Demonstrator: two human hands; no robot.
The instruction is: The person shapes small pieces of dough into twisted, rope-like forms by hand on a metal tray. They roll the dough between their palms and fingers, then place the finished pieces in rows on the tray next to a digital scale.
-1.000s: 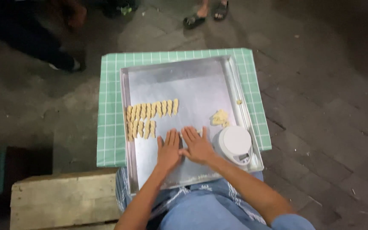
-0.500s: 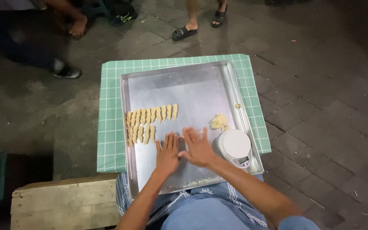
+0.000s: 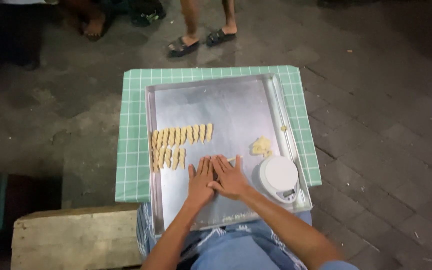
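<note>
Pressing flat metal tray (image 3: 226,105), hands (image 3: 216,177).

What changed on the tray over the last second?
Little. Both hands, left hand and right hand, stay flat side by side on the tray, shifting slightly over a dough strip. Dough rows, dough lump and scale unmoved. View shifted.

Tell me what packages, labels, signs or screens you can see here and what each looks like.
One screen: a small dark display on the front edge of the round white kitchen scale, at the near right corner of the metal tray, beside the right hand.
No packages, labels or signs show.
</note>
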